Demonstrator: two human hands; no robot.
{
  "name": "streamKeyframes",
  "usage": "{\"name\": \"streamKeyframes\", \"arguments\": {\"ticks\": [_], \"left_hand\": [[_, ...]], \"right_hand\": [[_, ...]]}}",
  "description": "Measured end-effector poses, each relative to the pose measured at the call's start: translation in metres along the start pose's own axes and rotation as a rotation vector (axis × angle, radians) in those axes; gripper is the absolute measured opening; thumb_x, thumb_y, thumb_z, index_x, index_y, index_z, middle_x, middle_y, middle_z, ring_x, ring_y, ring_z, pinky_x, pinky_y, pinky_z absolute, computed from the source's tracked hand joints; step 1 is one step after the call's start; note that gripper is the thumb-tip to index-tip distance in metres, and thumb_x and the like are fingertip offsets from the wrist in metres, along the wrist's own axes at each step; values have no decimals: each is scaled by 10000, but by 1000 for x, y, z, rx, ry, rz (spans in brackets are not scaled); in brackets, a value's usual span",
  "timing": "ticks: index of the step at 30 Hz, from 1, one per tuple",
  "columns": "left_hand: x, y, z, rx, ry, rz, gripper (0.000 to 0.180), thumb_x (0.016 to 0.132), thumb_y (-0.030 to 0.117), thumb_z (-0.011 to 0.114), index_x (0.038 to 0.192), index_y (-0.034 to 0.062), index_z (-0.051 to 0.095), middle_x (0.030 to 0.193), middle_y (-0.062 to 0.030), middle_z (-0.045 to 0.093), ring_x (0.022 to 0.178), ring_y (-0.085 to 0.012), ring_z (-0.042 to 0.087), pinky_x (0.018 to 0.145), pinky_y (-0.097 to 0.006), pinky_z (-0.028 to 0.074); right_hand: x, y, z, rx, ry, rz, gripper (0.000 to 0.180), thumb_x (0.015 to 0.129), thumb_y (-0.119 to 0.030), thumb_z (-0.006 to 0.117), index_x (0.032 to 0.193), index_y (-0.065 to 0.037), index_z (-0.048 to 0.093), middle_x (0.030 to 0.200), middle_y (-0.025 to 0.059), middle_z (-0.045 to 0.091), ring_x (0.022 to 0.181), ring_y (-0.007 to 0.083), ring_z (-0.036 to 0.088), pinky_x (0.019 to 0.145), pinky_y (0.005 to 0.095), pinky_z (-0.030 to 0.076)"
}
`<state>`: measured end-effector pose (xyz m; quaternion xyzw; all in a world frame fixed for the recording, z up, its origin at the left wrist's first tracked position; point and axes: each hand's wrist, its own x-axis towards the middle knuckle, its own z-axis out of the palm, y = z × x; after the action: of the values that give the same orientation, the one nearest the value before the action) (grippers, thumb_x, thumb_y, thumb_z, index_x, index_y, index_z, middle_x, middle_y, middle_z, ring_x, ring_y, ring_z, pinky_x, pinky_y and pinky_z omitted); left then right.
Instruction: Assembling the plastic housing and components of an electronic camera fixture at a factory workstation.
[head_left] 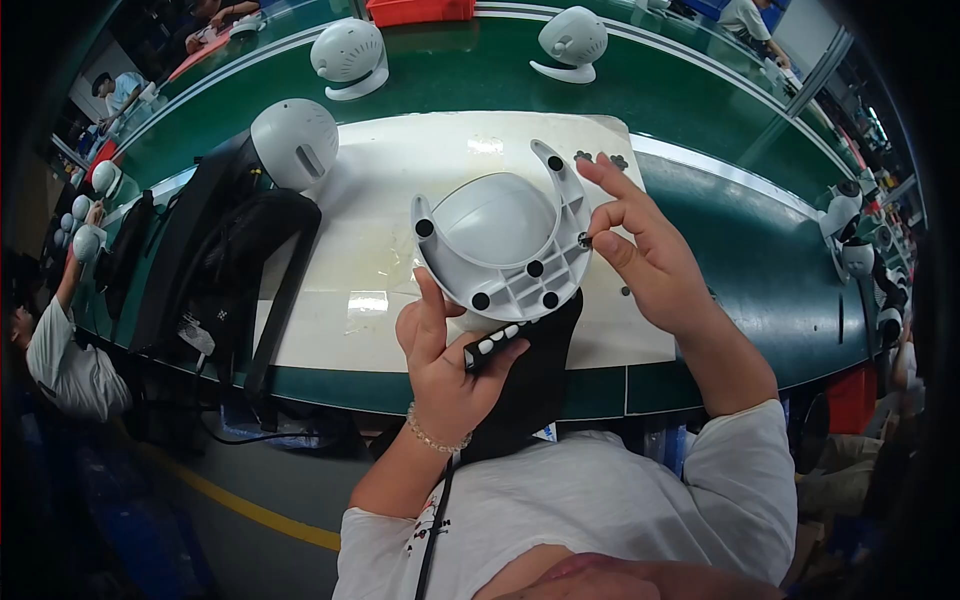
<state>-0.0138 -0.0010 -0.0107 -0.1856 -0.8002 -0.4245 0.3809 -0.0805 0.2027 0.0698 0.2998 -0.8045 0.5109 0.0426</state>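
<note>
Up at the far edge of the green worktop a red bin stood, its contents out of view. Nearer, the left hand was clenched around a black strip carrying a row of small white pads, the thumb raised against the lower rim of a grey plastic base, which it propped tilted above a white mat. That base was U-shaped, with two prongs pointing away from the person and several round black feet dotted along its ribbed underside. The right hand pinched a small black round pad between thumb and forefinger, pressed to the right prong of the base, the other fingers spread loosely. A few more black pads lay on the mat just beyond the fingertips. A grey domed shell sat at the mat's left corner, beside a black stand.
</note>
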Motion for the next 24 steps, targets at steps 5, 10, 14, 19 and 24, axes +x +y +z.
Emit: {"name": "streamKeyframes", "arguments": {"ticks": [5,10,14,19,24], "left_hand": [[0,3,0,35,-13,-23,268,564,139,780,768,40,637,1389,-218,255,836,-239,490,780,-345,348],[-1,3,1,38,-12,-34,258,568,141,778,756,41,632,1390,-216,255,837,-239,489,781,-342,348],[-1,3,2,37,-12,-40,253,569,143,777,748,43,629,1388,-217,258,837,-240,489,780,-341,349],[-3,3,0,56,-12,-38,250,566,147,778,735,47,623,1390,-214,258,839,-246,486,782,-349,347],[-2,2,2,54,-10,-19,249,564,150,779,722,48,616,1391,-214,255,840,-251,485,784,-356,343]], "right_hand": [[-1,-6,0,-512,64,-217,125,890,-177,474,886,-59,516,1299,142,398,1278,325,264,997,413,222],[2,-4,2,-404,62,-161,111,893,-159,455,897,-62,509,1255,140,431,1241,319,317,978,405,244],[2,-8,2,-413,71,-160,77,866,-129,482,882,-61,515,1233,125,449,1222,306,347,961,402,266],[-1,-10,6,-744,204,-377,54,759,-86,577,802,-59,558,1125,66,534,1135,256,457,890,377,319],[-16,-1,7,-816,206,-486,131,739,-88,595,865,-53,601,1095,54,557,1101,241,487,856,367,344]]}}
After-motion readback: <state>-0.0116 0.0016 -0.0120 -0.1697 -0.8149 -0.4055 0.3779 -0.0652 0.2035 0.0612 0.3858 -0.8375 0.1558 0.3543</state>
